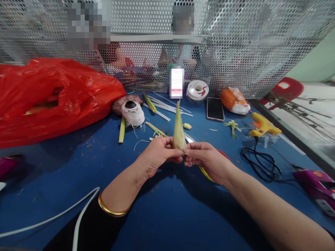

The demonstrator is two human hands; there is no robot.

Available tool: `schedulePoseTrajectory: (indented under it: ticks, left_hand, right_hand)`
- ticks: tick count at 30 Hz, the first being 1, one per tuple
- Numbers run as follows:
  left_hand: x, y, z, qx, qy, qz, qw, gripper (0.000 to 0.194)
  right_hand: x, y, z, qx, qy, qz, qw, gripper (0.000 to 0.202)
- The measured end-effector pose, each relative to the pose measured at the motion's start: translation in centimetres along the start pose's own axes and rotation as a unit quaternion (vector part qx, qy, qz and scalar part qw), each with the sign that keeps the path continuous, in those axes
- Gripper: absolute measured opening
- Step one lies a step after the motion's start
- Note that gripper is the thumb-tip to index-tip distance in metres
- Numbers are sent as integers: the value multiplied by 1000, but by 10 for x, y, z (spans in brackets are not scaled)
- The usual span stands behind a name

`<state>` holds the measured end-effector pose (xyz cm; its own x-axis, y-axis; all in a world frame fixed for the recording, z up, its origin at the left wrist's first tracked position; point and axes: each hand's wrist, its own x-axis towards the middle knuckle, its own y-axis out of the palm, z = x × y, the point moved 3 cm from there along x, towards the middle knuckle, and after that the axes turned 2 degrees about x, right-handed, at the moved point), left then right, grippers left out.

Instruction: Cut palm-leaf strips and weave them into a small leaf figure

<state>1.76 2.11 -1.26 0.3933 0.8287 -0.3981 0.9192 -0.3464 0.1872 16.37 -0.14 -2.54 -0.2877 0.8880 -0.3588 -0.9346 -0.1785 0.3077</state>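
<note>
Between my two hands a pale green, pointed leaf piece [179, 134] stands upright, its wide base down and its dry brown tip up. It looks like a folded husk or leaf cone. My left hand [165, 150] pinches its base from the left. On the other side the fingertips of my right hand [200, 155] grip the same base. Under my right hand lie scissors with red and yellow handles [206, 173], partly hidden, the blade [188, 138] showing beyond. Cut green strips [156, 129] and a small pale piece [187, 126] lie just past my hands.
Left stands a red plastic bag [65, 101]; near it is a ball of white string [133, 115]. Behind are a ribbon spool [198, 90], a phone [215, 108] and an orange tissue pack [235, 100]. Right are a yellow glue gun [264, 126], its black cord and a purple power strip [315, 188].
</note>
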Motion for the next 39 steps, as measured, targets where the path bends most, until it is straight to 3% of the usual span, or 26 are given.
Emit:
schedulePoseTrajectory:
  ticks: [8,20,31,39]
  left_hand:
    - [-1,-1,1,-11,2,15,1000,29]
    - [-3,1,-4,-15,10,27,999,31]
    - [-1,1,0,-26,0,58,998,20]
    - [-2,1,2,-24,-1,73,997,24]
  right_hand:
    - [-2,0,2,47,59,32,997,30]
    - [-2,0,5,4,-25,-7,1000,35]
    - [-1,-2,4,31,-18,28,999,27]
    - [-1,-2,1,67,19,62,996,22]
